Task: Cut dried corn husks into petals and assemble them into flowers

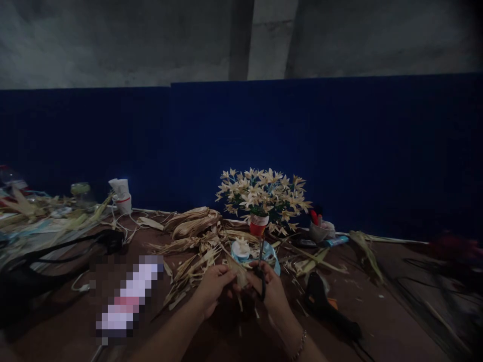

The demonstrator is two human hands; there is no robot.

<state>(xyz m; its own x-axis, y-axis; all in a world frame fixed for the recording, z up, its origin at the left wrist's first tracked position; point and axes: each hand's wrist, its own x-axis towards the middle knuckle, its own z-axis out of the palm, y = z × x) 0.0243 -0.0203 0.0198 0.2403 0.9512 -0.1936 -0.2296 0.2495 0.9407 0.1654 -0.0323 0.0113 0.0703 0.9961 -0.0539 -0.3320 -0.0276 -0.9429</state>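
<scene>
Between the thumb and fingers of my left hand (214, 287) is a pale strip of dried corn husk (241, 276). My right hand (272, 287) grips scissors (261, 247) with dark handles, their blades pointing up and away from me. Its fingertips are close to the husk, but whether they touch it I cannot tell. Just beyond my hands, a small white dish (240, 250) with pale pieces rests on something light blue. A bouquet of pale husk flowers (264, 188) stands behind it in a red and white cup (258, 225).
Corn husks (196, 223) lie heaped left of the dish. A black glue gun (320, 296) rests at right, near a light tub (321, 231) with red-handled items. At left are a pixelated bright screen (128, 301), a black strap-like item (56, 256) and a white roll (123, 197).
</scene>
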